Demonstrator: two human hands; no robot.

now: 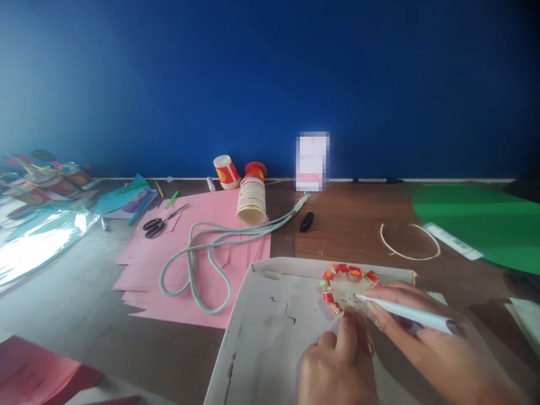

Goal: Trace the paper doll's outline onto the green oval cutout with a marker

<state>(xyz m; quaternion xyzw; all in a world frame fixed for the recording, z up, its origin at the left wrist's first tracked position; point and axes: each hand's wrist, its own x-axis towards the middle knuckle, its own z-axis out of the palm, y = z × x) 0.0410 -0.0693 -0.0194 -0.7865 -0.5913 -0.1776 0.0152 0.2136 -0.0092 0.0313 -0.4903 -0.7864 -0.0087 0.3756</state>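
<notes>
White pen (413,315) over red-edged cutout (342,288), board (265,343) extending left

A plain, deep-blue wall (270,73) fills the far side of the scene from left to right, with a thin pale strip (341,180) running along its foot where it meets the table. The brown table (350,208) spreads from that strip toward the near edge, showing wood grain at the middle and right and a greyer sheen at the left. Light is strongest on the left, washing the wall to a hazy paler blue there, while its far upper right corner sinks into near-black.
</notes>
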